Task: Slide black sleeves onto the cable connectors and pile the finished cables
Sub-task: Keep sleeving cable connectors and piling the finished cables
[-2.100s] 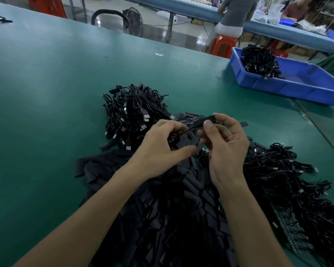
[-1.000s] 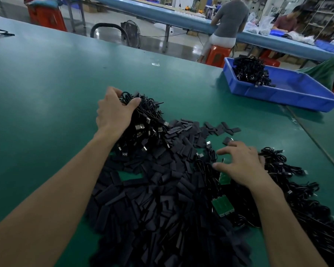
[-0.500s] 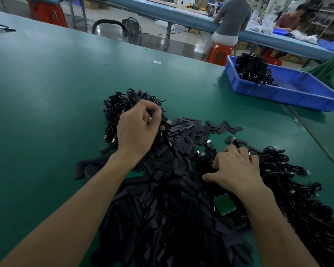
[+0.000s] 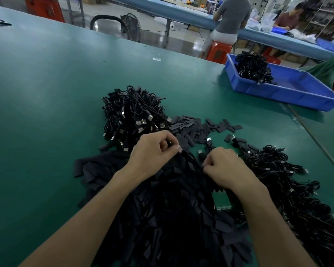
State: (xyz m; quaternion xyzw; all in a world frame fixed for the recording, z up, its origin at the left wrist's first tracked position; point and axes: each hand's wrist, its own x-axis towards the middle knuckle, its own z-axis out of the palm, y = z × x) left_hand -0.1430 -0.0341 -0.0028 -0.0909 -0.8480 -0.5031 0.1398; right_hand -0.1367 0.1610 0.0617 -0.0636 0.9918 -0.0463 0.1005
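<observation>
**Single out one sleeve, one connector**

Both hands are curled: the left hand (image 4: 154,151) over the black sleeves (image 4: 162,218), the right hand (image 4: 223,167) beside the loose cables (image 4: 274,166) at 3 o'clock. I cannot tell what they grip. Pinch single pieces only. The finished pile (image 4: 133,112) lies at 11 o'clock.

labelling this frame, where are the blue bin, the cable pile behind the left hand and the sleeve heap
blue bin (image 4: 278,94), head view, its near wall
cable pile (image 4: 131,110), head view, middle of the tangle
sleeve heap (image 4: 172,209), head view, dark middle of the heap
</observation>
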